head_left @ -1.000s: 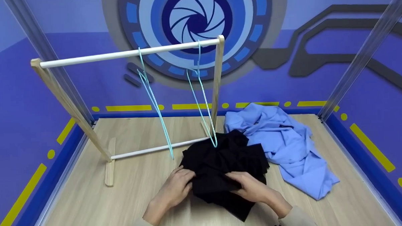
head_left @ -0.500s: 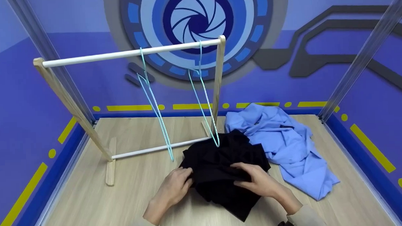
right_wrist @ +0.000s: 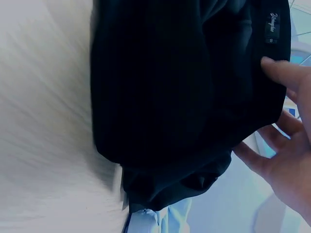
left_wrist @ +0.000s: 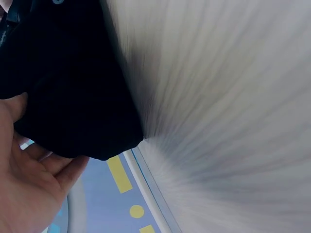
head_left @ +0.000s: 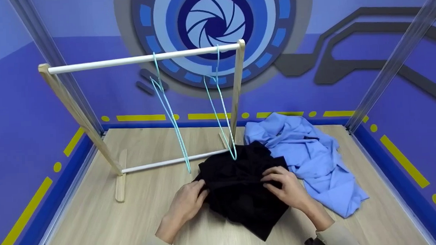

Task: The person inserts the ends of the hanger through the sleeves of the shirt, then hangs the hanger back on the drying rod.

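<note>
A black garment (head_left: 250,204) lies crumpled on the wooden table in front of me. At its left edge, my left hand (head_left: 186,202) pinches the cloth; in the left wrist view the thumb is on one side and the fingers on the other. My right hand (head_left: 289,189) pinches the upper right edge, thumb on the inner face and fingers behind. Inside that edge a small label (right_wrist: 272,28) shows in the right wrist view. A round button (left_wrist: 58,1) sits at the top of the left wrist view. Whether it is trousers or another piece, I cannot tell.
A rack with a white top rail (head_left: 129,61) and wooden posts stands behind at left. Two thin light-blue hangers, a left one (head_left: 174,124) and a right one (head_left: 223,107), hang from it. Right of the black cloth lies a crumpled blue garment (head_left: 313,159). Blue walls enclose the table (head_left: 90,214).
My right hand has moved right and slightly up along the black garment, drawing its edge out straighter. The left hand has stayed nearly in place at the left edge.
</note>
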`<state>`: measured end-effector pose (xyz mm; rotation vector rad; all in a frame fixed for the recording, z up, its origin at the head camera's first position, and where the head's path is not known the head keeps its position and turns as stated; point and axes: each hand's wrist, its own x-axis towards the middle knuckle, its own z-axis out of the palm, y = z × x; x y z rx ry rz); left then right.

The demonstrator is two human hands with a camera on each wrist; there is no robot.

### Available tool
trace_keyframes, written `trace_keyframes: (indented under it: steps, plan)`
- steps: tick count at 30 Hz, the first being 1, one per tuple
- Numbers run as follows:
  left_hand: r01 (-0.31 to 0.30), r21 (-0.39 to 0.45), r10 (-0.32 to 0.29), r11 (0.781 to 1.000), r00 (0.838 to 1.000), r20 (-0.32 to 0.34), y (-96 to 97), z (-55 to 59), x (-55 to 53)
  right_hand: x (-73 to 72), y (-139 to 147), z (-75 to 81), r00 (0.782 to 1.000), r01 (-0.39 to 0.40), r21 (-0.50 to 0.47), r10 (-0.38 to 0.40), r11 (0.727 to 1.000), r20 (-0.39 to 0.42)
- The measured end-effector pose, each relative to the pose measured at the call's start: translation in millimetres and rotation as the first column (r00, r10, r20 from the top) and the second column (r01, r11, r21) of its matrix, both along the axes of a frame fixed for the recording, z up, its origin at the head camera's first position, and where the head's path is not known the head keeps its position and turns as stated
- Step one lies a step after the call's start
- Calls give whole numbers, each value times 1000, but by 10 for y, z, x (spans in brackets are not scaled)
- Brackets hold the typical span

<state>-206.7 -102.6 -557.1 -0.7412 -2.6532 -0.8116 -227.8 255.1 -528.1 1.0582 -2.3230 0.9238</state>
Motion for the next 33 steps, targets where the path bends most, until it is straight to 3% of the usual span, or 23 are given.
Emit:
trace_keyframes:
  steps: [5,14,20,26,29,33]
  plan:
    - [-9,6,9,1000,1000,-2,2,-5,4,-26,5,16,996,57,-56,-61,997,-58]
    - [13,8,-13,1000,1000,-18,10,10,7,-65,8,76,994,96,-124,-103,988,-44]
    - [82,45,-84,996,995,46,8,40,17,-88,25,74,991,117,-125,-123,985,-45]
    - [175,86,-183,981,978,101,0,50,48,-105,19,53,990,134,-126,-139,983,-35]
    - [200,104,-209,974,974,87,1,44,59,-107,6,32,990,129,-118,-135,985,-44]
    - [205,98,-208,974,978,20,14,23,44,-99,-4,8,991,121,-118,-127,986,-39]
